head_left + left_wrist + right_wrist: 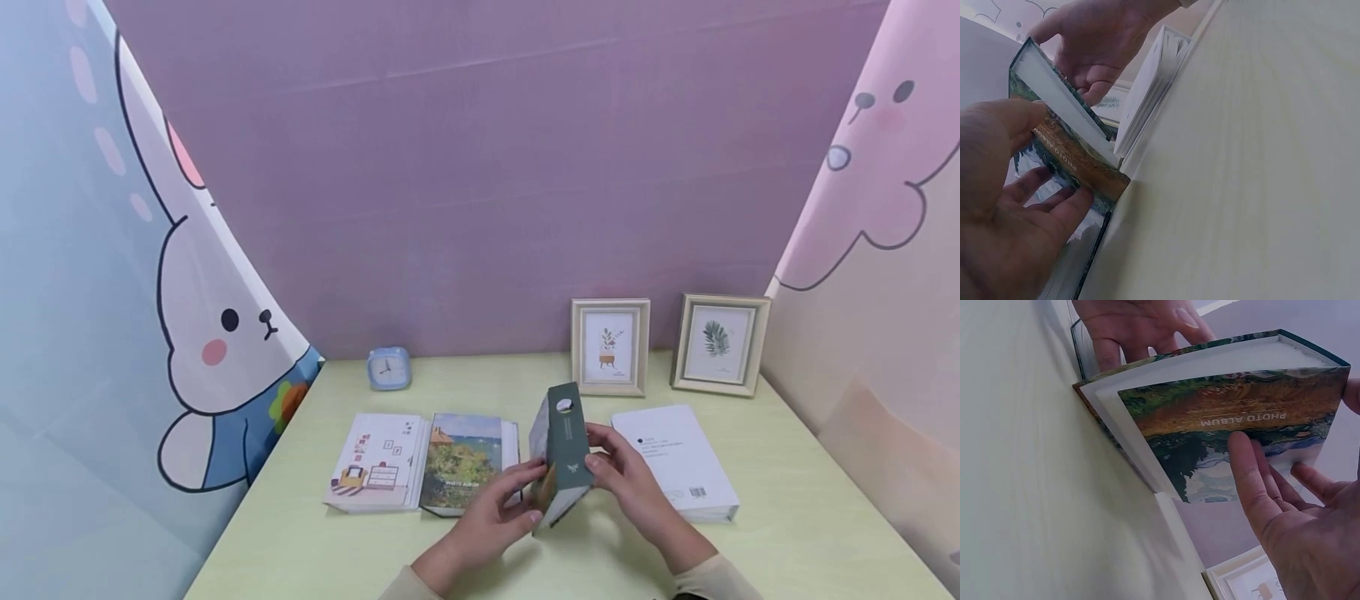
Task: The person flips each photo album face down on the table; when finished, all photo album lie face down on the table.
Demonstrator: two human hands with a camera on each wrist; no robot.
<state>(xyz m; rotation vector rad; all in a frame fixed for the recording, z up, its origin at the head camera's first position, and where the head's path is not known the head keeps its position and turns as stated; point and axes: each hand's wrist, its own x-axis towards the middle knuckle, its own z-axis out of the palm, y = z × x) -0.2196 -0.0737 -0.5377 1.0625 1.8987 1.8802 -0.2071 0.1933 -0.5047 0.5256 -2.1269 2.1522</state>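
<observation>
Both hands hold a photo album [567,437] with a dark green spine, tilted upright over the front middle of the table, its spine facing up toward the head. My left hand [487,521] grips its left side, thumb and fingers on the cover near the lower edge. On the other side, my right hand [637,483] holds it with the thumb by the spine and the fingers against the cover. In the right wrist view the painted cover [1222,419] reads "PHOTO ALBUM" upside down, and the white page edges show between the covers.
Left of the hands lie a landscape-covered photo album [462,458] and a white album with furniture drawings [378,458]. A white book [678,458] lies on the right. Behind stand a blue alarm clock [389,368] and two picture frames, one potted-plant [610,346], one leaf [721,343].
</observation>
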